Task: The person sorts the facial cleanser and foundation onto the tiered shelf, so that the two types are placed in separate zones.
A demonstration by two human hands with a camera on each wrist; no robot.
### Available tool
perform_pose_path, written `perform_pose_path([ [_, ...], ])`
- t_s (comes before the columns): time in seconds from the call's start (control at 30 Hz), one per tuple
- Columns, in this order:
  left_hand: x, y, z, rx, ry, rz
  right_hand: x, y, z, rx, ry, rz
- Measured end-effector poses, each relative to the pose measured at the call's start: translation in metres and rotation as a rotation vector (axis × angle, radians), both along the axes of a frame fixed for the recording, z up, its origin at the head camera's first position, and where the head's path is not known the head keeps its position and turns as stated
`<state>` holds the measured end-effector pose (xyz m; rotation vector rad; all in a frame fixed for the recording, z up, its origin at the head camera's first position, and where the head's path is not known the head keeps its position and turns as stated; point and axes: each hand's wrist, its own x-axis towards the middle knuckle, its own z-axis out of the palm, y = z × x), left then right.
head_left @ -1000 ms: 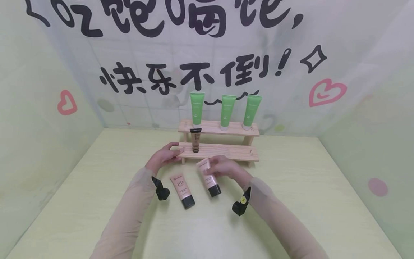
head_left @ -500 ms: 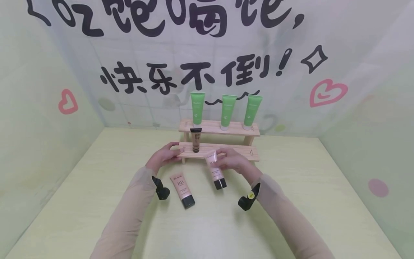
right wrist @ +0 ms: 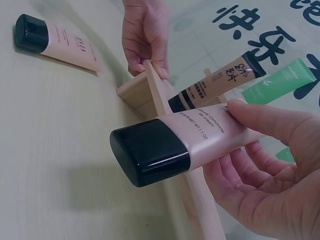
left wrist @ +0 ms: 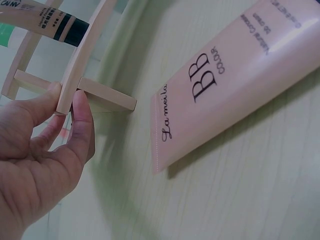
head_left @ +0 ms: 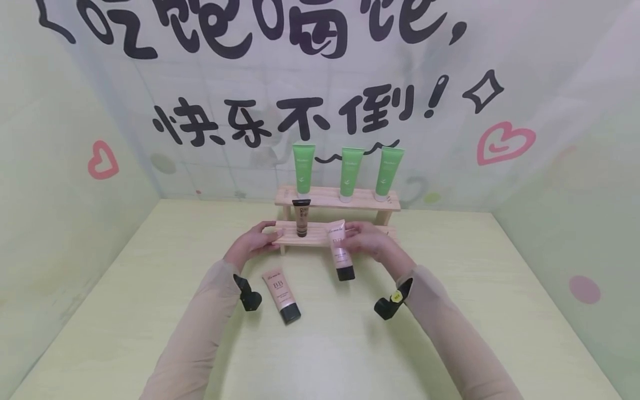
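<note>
My right hand [head_left: 367,240] holds a pink BB cream tube [head_left: 341,253] between thumb and fingers, black cap down, in front of the lower step of a two-step wooden stand [head_left: 320,239]. In the right wrist view the held tube [right wrist: 200,135] overlaps the board's front edge. My left hand [head_left: 257,239] pinches the left end of that lower board, thumb on top and fingers beneath, as the left wrist view shows. Another pink BB cream tube [head_left: 281,295] lies flat on the table near my left wrist. On the lower step a small brown tube [head_left: 301,218] stands upright.
Three green tubes [head_left: 348,173] stand in a row on the upper step. Behind the stand is a white wall sheet [head_left: 225,166] with black lettering. Pale side walls [head_left: 565,222] rise left and right of the light table [head_left: 320,355].
My right hand has raised the pink tube off the table area and carried it right and toward the lower step, turning it more upright. The left hand keeps its hold on the stand.
</note>
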<state>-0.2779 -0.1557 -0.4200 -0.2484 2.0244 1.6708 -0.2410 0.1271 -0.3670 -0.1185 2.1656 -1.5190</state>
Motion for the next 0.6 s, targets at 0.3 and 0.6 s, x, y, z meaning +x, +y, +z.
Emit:
perform_pose_path([
  [0.3, 0.002, 0.000, 0.002, 0.004, 0.005, -0.002, -0.002, 0.006, 0.011, -0.019, 0.008, -0.065],
  [0.6, 0.001, 0.000, 0.002, 0.008, 0.001, -0.005, -0.008, 0.011, 0.020, -0.045, 0.060, -0.075],
])
